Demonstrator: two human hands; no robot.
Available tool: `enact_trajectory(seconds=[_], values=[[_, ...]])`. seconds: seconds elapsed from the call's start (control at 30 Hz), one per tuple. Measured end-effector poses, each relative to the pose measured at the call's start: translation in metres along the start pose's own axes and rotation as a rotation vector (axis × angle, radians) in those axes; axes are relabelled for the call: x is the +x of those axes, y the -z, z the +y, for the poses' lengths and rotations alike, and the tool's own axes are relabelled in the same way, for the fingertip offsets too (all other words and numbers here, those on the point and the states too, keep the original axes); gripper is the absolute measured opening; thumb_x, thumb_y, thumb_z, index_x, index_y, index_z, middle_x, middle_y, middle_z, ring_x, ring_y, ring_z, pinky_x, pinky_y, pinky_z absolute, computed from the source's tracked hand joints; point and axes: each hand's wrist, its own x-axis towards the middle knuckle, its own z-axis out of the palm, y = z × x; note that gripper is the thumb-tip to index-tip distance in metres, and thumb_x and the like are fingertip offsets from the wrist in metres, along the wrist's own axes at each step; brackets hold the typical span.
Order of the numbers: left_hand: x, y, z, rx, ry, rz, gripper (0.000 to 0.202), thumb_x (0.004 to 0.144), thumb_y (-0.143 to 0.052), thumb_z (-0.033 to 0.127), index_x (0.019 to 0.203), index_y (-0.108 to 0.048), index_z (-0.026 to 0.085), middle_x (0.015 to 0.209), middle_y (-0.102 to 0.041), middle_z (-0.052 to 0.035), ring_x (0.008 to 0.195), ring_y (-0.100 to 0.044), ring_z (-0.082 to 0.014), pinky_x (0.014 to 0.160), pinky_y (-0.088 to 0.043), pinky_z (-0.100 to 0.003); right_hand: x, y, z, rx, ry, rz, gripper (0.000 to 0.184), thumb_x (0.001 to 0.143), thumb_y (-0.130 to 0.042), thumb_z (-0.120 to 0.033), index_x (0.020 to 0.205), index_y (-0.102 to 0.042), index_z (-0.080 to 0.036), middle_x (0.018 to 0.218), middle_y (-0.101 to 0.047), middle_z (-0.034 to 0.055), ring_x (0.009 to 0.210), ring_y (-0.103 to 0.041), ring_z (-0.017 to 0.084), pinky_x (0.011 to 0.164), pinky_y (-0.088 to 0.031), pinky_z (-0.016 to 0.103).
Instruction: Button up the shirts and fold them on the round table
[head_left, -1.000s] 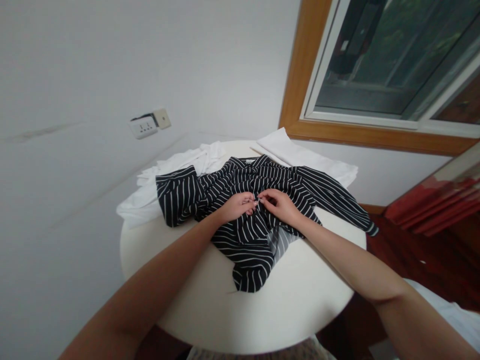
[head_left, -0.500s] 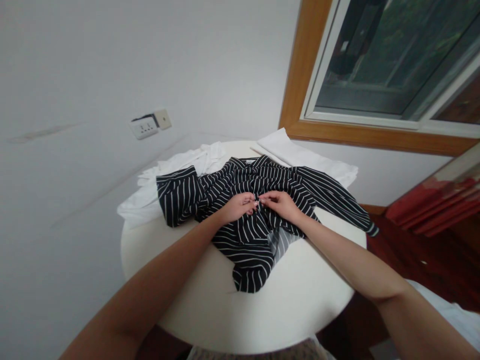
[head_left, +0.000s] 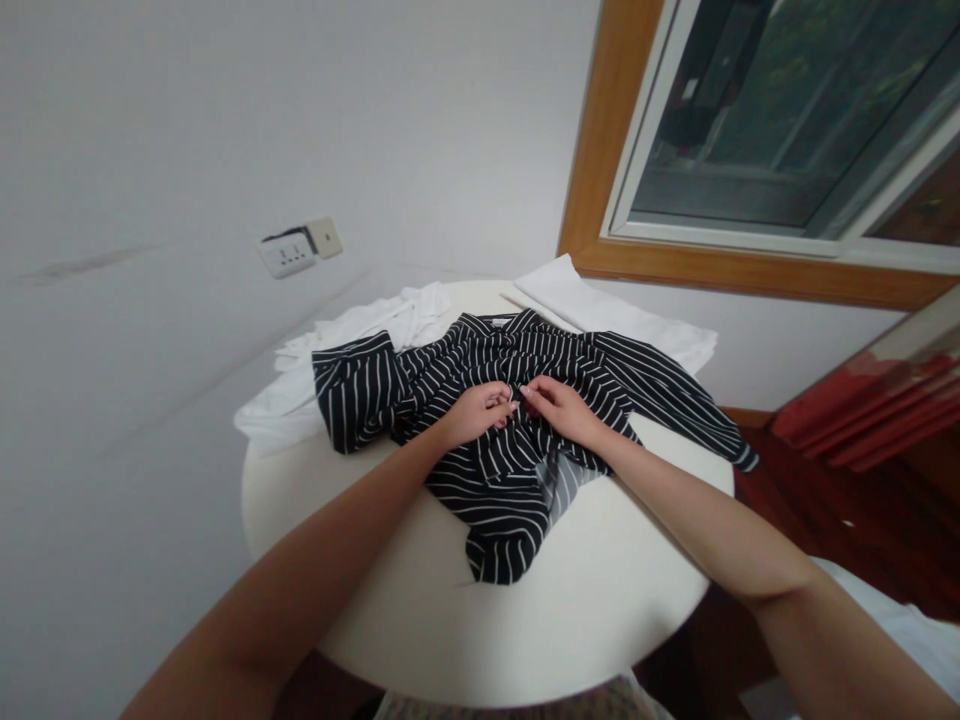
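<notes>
Left hand and right hand (nearly closed) pinch a striped shirt on a table.

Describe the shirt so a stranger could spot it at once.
Find the round white table by the wall. Across it, under the left hand and right hand, lies the shirt: black with white stripes, unlike the plain white cloths nearby.

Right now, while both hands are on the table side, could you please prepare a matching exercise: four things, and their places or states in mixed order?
1. striped shirt
2. wall socket
3. red curtain
4. left hand

A. far right of the picture
B. touching striped cloth, near the right hand
C. lying spread on the white table
D. left of the window

Pairs: 1-C, 2-D, 3-A, 4-B
</notes>
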Motion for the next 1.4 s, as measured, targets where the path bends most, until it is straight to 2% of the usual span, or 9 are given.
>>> enact_trajectory(seconds=[0.17,0.47,0.67,0.9,1.17,1.3,1.4], values=[[-0.002,0.001,0.005,0.051,-0.005,-0.030,0.026,0.077,-0.064,0.040,0.077,-0.055,0.015,0.062,-0.054,0.0053,0.057,-0.055,-0.0077,0.059,-0.049,-0.022,0.001,0.000,0.003,-0.121,0.068,-0.011,0.029,0.091,-0.048,-0.044,0.080,-0.057,-0.019,0.068,-0.051,-0.0029,0.064,-0.047,0.012,0.064,-0.038,0.025],[0.002,0.006,-0.001,0.019,0.061,-0.047,0.028,0.077,-0.065,0.042,0.080,-0.059,0.014,0.063,-0.057,0.0034,0.060,-0.058,-0.0091,0.062,-0.052,-0.024,0.003,-0.001,0.006,-0.069,0.092,-0.025,0.030,0.093,-0.046,-0.043,0.077,-0.054,-0.020,0.068,-0.048,-0.0027,0.068,-0.047,0.013,0.067,-0.038,0.026],[0.001,0.007,0.004,0.028,0.085,-0.072,0.029,0.077,-0.066,0.041,0.080,-0.061,0.014,0.065,-0.060,0.0026,0.062,-0.060,-0.0095,0.066,-0.054,-0.025,0.005,-0.002,0.014,0.003,0.124,-0.050,0.033,0.091,-0.047,-0.047,0.078,-0.058,-0.019,0.078,-0.055,0.0006,0.078,-0.052,0.016,0.078,-0.041,0.030],[0.004,0.007,0.000,0.061,0.103,-0.045,0.036,0.081,-0.059,0.050,0.075,-0.060,0.014,0.062,-0.061,0.0014,0.060,-0.061,-0.0104,0.064,-0.054,-0.026,0.004,0.000,0.008,-0.086,0.170,-0.029,0.031,0.093,-0.045,-0.043,0.079,-0.060,-0.020,0.081,-0.059,0.0028,0.083,-0.054,0.017,0.083,-0.042,0.032],[0.001,0.004,0.004,0.002,0.091,-0.061,0.036,0.075,-0.066,0.049,0.074,-0.053,0.016,0.063,-0.055,0.0053,0.063,-0.060,-0.0097,0.065,-0.054,-0.025,0.001,-0.004,0.002,-0.122,0.135,-0.009,0.028,0.094,-0.043,-0.041,0.081,-0.056,-0.020,0.078,-0.056,0.0010,0.079,-0.052,0.016,0.079,-0.042,0.030],[0.001,0.005,0.005,0.008,0.091,-0.092,0.033,0.075,-0.067,0.046,0.077,-0.054,0.016,0.067,-0.058,0.0036,0.066,-0.060,-0.0107,0.068,-0.053,-0.027,0.002,-0.005,0.004,-0.088,0.129,-0.008,0.031,0.094,-0.042,-0.044,0.079,-0.055,-0.020,0.076,-0.054,0.0000,0.075,-0.051,0.015,0.076,-0.042,0.028],[0.001,0.007,0.004,0.071,0.037,-0.075,0.030,0.077,-0.064,0.044,0.077,-0.055,0.016,0.070,-0.058,0.0024,0.070,-0.060,-0.0122,0.070,-0.052,-0.028,0.003,-0.001,0.005,-0.081,0.101,-0.034,0.033,0.094,-0.042,-0.043,0.080,-0.059,-0.019,0.077,-0.058,0.0003,0.075,-0.053,0.015,0.076,-0.043,0.029]])
